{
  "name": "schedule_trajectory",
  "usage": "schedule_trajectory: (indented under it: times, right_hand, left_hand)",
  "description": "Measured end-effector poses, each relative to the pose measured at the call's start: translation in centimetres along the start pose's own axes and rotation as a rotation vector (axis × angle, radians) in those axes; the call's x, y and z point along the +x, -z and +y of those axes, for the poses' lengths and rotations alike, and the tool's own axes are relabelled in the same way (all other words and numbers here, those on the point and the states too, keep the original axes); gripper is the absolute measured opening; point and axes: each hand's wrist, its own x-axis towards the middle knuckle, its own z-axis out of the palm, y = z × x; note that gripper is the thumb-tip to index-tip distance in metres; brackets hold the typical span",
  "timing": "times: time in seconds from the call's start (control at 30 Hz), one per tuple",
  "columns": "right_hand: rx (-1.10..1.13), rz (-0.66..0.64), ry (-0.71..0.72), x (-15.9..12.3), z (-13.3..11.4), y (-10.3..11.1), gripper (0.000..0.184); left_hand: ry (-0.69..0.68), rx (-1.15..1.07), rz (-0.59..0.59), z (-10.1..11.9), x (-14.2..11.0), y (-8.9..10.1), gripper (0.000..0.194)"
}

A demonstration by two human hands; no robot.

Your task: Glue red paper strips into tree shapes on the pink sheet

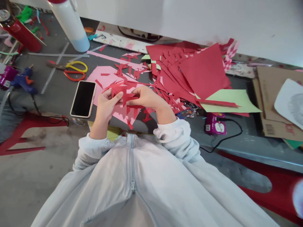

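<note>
My left hand (107,103) is closed on a red paper cutout (118,90), the thumb pressed flat on its face. On the other side, my right hand (146,98) pinches a pointed part of the red paper between thumb and fingers. Both hands are over a pink paper sheet (100,73) strewn with red scraps. Just left of my left hand lies a phone (83,99) with a dark screen. Beyond my right hand spreads a heap of red paper sheets (201,71) and cut strips. Scissors (74,70) with yellow and orange handles lie farther left.
A white and blue bottle (73,28) and a red bottle (22,33) stand at the back left. A blue glue gun (22,80) lies at the left. Right of the heap are a light green sheet (233,97), a purple box (215,124) with a cable, and cardboard (270,91).
</note>
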Motion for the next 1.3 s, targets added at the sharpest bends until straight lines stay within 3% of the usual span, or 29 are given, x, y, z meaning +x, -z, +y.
schedule_trajectory:
  times: [0.5, 0.77, 1.03, 1.3]
  right_hand:
    - [0.299, 0.033, -0.068, -1.2, 1.5, 1.6, 0.021]
    - [0.254, 0.083, -0.069, -0.8, 1.2, 0.2, 0.033]
    - [0.242, 0.094, -0.062, -0.4, 1.4, -0.7, 0.032]
    - [0.192, 0.02, 0.071, -0.8, 1.4, 0.0, 0.067]
  left_hand:
    - [-0.06, 0.002, 0.045, 1.1, 0.4, 1.1, 0.038]
    - [-0.051, 0.021, 0.065, 0.7, 0.3, 0.7, 0.039]
    - [-0.034, 0.014, 0.049, 0.6, 0.0, 0.3, 0.046]
    - [-0.039, 0.007, 0.059, 0.6, 0.2, 0.6, 0.043]
